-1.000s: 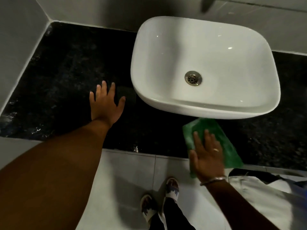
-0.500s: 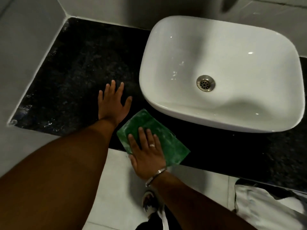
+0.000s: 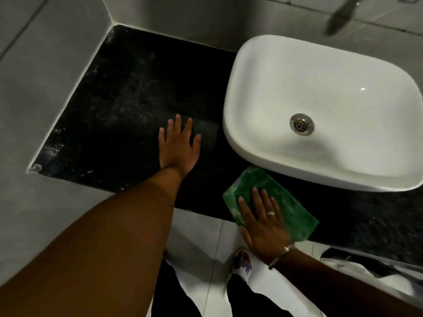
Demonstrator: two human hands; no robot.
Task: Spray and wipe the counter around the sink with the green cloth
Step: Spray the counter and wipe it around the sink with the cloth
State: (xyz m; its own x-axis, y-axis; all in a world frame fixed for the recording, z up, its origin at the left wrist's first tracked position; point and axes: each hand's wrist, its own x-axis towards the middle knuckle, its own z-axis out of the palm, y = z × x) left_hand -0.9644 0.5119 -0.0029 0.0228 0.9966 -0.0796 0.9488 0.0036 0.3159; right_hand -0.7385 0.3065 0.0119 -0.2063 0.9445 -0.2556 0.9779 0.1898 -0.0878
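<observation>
The green cloth (image 3: 294,212) lies flat on the black counter (image 3: 123,106), at its front edge just below the left front corner of the white sink (image 3: 304,72). My right hand (image 3: 263,225) presses flat on the cloth with fingers spread; a ring and a bracelet show. My left hand (image 3: 179,148) rests palm down on the bare counter left of the sink, fingers apart, holding nothing. No spray bottle is in view.
Grey walls close off the counter at the left and back. A blurred tap (image 3: 341,17) hangs above the sink, whose drain (image 3: 301,124) is open. My feet in sandals (image 3: 242,264) stand on the pale floor tiles. White fabric (image 3: 357,273) shows at lower right.
My right hand slid the cloth left along the counter's front edge, up to my left hand, then back right under the sink's corner. My left hand stayed planted.
</observation>
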